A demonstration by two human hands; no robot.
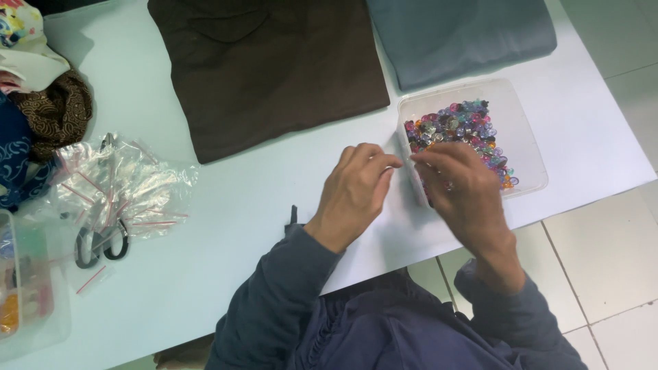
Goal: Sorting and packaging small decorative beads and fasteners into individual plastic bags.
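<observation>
My left hand (pixel 356 192) and my right hand (pixel 462 192) meet fingertip to fingertip over the white table (pixel 260 199), just at the left wall of a clear plastic box (pixel 528 137). The box holds several small coloured beads (pixel 459 133), purple, pink, orange and clear. Both hands have their fingers pinched together; something very small and thin may sit between them, but it is too small to make out. My right hand partly covers the near left part of the box. Dark blue sleeves cover both forearms.
A folded dark brown cloth (pixel 267 68) and a folded grey-blue cloth (pixel 459 34) lie at the back. At left lie clear zip bags (pixel 130 185), black-handled scissors (pixel 103 243), a clear container (pixel 27 288) and patterned fabrics (pixel 48 109). Tiled floor (pixel 603 260) lies right of the table edge.
</observation>
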